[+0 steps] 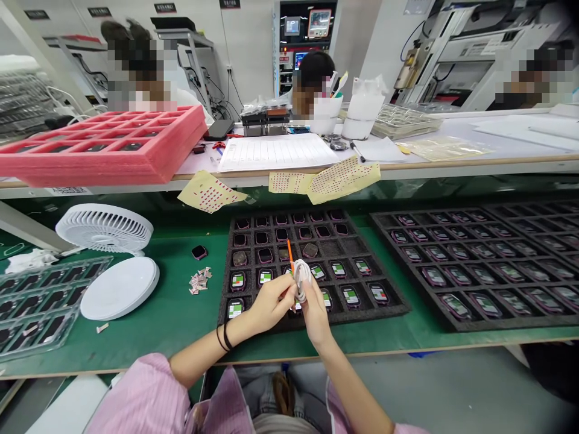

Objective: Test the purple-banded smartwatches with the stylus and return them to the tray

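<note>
My left hand (270, 301) and my right hand (316, 314) meet above a black foam tray (380, 274). Both are closed on a coiled white cable (302, 278). A thin orange stick (290, 250) points up from between the hands; which hand grips it I cannot tell. Small watch-like devices with dark purple frames sit in the tray's compartments. In the two near rows the watch screens (350, 295) show green, white and red blocks; farther rows hold dark-faced watches (261, 239). My hands hide part of the near rows.
Another foam tray (434, 325) of watches lies right. To the left are a single watch (199, 252), small pinkish-white pieces (199, 281), a white fan (106, 229) and clear plastic trays (49, 301). A shelf (452, 167) beyond holds pink foam (181, 144) and papers. People sit behind.
</note>
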`<state>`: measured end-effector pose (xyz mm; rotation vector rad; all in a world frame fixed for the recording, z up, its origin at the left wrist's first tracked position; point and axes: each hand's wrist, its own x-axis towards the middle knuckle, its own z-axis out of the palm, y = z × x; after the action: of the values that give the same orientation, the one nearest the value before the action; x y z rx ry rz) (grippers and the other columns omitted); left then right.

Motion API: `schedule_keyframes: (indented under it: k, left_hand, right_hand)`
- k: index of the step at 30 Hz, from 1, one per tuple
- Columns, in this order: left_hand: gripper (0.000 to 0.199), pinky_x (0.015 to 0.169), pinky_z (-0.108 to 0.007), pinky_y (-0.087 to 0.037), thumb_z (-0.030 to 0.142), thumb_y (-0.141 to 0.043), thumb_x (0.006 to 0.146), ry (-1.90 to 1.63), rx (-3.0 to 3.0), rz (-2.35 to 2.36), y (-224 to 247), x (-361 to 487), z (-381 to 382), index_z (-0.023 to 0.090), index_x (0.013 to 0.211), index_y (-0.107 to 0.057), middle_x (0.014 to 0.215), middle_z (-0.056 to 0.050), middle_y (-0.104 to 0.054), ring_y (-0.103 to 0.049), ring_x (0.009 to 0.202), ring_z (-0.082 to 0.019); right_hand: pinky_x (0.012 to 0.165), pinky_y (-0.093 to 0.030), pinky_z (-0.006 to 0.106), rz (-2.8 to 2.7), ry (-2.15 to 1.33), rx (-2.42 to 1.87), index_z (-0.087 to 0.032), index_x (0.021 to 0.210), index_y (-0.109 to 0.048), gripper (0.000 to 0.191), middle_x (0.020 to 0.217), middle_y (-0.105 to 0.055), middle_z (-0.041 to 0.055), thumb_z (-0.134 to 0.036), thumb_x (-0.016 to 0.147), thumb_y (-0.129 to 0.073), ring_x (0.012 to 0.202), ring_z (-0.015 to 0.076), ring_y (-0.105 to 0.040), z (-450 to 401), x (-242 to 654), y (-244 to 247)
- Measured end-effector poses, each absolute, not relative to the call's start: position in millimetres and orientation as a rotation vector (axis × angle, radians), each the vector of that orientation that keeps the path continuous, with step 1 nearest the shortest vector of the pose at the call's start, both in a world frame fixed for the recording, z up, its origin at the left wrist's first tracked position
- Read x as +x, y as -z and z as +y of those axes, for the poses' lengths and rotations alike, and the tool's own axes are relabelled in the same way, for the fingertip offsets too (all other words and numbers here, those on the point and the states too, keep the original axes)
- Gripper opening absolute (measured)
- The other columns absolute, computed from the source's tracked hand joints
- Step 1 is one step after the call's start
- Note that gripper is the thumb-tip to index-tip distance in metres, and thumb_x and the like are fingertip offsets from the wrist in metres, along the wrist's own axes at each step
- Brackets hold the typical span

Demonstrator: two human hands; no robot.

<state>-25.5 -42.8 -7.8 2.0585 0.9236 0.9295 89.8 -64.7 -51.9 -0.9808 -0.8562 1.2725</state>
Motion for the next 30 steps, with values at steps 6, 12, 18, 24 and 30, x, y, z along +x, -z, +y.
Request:
schedule_keyframes:
  k: [6,12,18,24,30]
  left_hand:
    - [0.026,0.054,-0.024,-0.038,0.023,-0.035,0.091,-0.960,2.190,1.098,7,-22,-47,0.020,0.066,-0.039,0.061,0.002,-0.050,-0.046,0.054,-0.012]
    - [0.025,0.052,-0.025,-0.037,0.022,-0.032,0.095,-1.067,2.542,1.341,11,-17,-47,0.020,0.073,-0.044,0.064,0.000,-0.051,-0.048,0.055,-0.013]
    - [0.031,0.052,-0.024,-0.038,0.020,-0.025,0.098,-1.084,2.667,1.216,13,-20,-42,0.019,0.075,-0.045,0.064,0.000,-0.050,-0.048,0.054,-0.013]
    - [0.018,0.057,-0.024,-0.042,0.021,-0.033,0.096,-0.906,2.387,1.003,4,-25,-42,0.020,0.082,-0.044,0.071,0.000,-0.053,-0.051,0.060,-0.012]
    - [0.017,0.056,-0.024,-0.038,0.022,-0.036,0.095,-0.628,2.237,0.984,-19,-29,-42,0.020,0.079,-0.040,0.070,0.002,-0.050,-0.044,0.058,-0.012]
  right_hand:
    - [0.104,-0.044,0.041,-1.073,-1.078,-1.022,-0.021,0.135,-0.051,0.048,0.137,-0.054,0.0086,-0.046,0.094,-0.044,0.127,0.0244,-0.050,-66,90,46]
    - [0.105,-0.043,0.039,-1.206,-0.951,-1.050,-0.020,0.134,-0.050,0.045,0.133,-0.057,0.0090,-0.042,0.098,-0.035,0.124,0.0219,-0.052,-68,86,42]
    - [0.103,-0.044,0.036,-1.152,-1.047,-1.069,-0.020,0.131,-0.052,0.046,0.136,-0.054,0.0086,-0.047,0.097,-0.035,0.125,0.0211,-0.051,-68,87,43]
    - [0.105,-0.041,0.038,-1.118,-1.019,-1.093,-0.020,0.129,-0.053,0.046,0.128,-0.060,0.0086,-0.047,0.097,-0.035,0.122,0.0206,-0.053,-63,94,41]
    - [0.103,-0.042,0.040,-1.244,-0.851,-1.133,-0.019,0.130,-0.049,0.042,0.129,-0.058,0.0113,-0.040,0.098,-0.033,0.122,0.0214,-0.052,-64,95,42]
